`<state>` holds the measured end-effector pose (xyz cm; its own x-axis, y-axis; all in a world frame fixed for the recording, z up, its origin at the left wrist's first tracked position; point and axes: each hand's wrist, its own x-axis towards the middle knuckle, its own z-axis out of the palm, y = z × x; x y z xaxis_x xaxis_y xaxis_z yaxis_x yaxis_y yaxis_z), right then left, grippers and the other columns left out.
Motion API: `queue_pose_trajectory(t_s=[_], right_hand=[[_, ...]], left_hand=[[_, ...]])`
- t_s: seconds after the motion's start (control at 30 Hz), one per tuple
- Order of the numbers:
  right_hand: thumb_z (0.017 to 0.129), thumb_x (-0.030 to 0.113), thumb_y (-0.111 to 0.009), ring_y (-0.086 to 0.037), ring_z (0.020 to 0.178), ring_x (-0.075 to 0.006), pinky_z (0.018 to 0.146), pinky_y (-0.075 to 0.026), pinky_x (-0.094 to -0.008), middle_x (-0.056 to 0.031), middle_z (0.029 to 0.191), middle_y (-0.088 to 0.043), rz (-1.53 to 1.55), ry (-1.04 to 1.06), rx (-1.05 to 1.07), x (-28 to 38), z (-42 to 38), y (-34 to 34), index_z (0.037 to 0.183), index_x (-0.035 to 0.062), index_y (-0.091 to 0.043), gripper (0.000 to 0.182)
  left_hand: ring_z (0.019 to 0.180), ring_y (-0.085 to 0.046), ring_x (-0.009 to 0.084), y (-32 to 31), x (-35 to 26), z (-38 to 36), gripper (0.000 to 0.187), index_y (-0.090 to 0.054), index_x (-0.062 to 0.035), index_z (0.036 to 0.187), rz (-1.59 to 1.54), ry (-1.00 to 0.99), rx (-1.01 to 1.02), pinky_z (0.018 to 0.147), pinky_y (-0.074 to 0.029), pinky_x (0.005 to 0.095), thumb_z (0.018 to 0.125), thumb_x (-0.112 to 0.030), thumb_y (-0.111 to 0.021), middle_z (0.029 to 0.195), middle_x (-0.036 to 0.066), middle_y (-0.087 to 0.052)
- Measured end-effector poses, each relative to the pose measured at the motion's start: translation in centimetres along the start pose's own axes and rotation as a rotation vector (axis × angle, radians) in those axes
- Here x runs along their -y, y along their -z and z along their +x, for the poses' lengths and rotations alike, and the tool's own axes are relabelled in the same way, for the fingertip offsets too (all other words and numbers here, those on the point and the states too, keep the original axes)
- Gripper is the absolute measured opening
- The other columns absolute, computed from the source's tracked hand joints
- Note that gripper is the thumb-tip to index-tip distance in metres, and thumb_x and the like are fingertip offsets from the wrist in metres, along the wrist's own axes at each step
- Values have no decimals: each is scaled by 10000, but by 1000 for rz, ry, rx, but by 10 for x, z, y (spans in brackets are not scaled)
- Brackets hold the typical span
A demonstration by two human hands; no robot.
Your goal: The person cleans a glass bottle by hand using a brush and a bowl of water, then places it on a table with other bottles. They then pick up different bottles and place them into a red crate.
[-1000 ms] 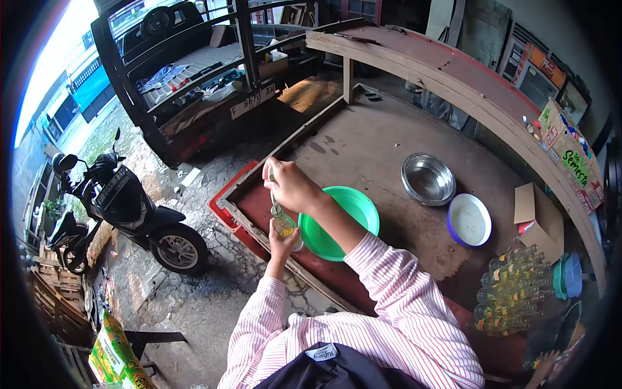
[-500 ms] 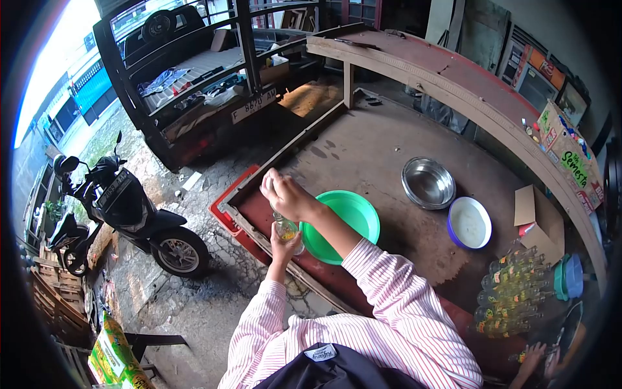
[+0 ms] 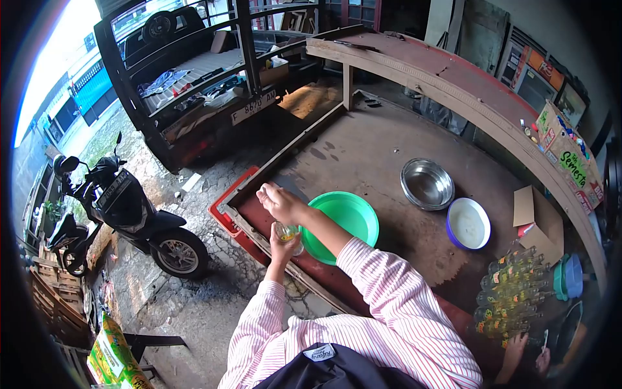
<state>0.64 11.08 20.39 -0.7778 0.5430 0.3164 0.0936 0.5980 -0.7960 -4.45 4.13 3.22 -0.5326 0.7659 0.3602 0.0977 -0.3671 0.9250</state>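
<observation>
My left hand [image 3: 281, 247] is wrapped round a clear glass bottle [image 3: 288, 235] with a yellow marking, held upright near the table's front left edge. Right above it, my right hand [image 3: 280, 202] is closed over the bottle's top. Its fingers hide the bottle mouth and whatever they may grip. Just to the right of both hands stands a green plastic basin [image 3: 353, 217] on the table, partly covered by my right forearm.
A steel bowl [image 3: 414, 193] and a purple-rimmed bowl [image 3: 470, 223] of cloudy liquid stand on the table [image 3: 382, 129]. Several bottles [image 3: 512, 292] lie stacked near a cardboard box [image 3: 544, 223]. Another person's hand [image 3: 515, 350] touches the stack. A red crate [image 3: 223, 214] sits beyond the left edge.
My right hand has come down towards the bottle, covering its neck. The left hand keeps its hold. The other person's hand has moved up to the stacked bottles.
</observation>
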Motion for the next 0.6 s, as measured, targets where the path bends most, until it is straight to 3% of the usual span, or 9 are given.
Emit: queue_pose_trajectory(t_s=[0.03, 0.1, 0.23, 0.27, 0.4, 0.6], right_hand=[[892, 299, -338, -542, 795, -404, 673, -420, -458, -230, 780, -581, 1, 1, 0, 5, 2, 4, 887, -4, -445, 321], [886, 300, -395, -572, 749, -337, 630, -436, -381, -183, 757, -579, -35, 31, 26, 25, 4, 20, 904, 2, -458, 305], [837, 303, -478, -580, 759, -340, 668, -439, -405, -181, 761, -597, -182, 13, 96, 15, 8, 13, 901, 31, -486, 280], [813, 236, -489, -574, 786, -337, 703, -440, -422, -165, 786, -600, -254, -25, 113, 6, 7, 9, 890, 32, -472, 219], [804, 146, -457, -575, 796, -338, 699, -442, -435, -199, 783, -591, -350, 29, 72, 49, 2, 33, 928, 16, -437, 181], [792, 105, -503, -551, 824, -374, 720, -434, -443, -215, 822, -576, -320, 17, 53, 45, 5, 40, 896, -1, -439, 162]], left_hand=[[792, -534, 98, 2, -2, 0, 485, -396, -15, 1032, 2, -1, 0, 680, -451, 233, 654, -40, -699, 902, 55, -549], [782, -529, 95, 1, -4, 1, 469, -399, -22, 1026, 57, 59, -6, 679, -449, 231, 661, -29, -692, 888, 42, -540], [776, -524, 92, 3, 6, -1, 468, -396, -24, 1027, 30, 75, 0, 681, -447, 231, 662, -20, -689, 879, 35, -535], [776, -524, 92, 2, 8, -1, 464, -397, -25, 1024, -6, 66, 8, 682, -446, 231, 662, -16, -687, 880, 35, -536], [764, -521, 89, -1, 0, 2, 449, -398, -26, 1017, 15, 32, -17, 674, -442, 229, 668, -13, -680, 864, 35, -539], [749, -518, 89, 4, 1, 4, 483, -391, -20, 1033, 81, 41, 5, 662, -444, 233, 658, -34, -695, 850, 36, -538]])
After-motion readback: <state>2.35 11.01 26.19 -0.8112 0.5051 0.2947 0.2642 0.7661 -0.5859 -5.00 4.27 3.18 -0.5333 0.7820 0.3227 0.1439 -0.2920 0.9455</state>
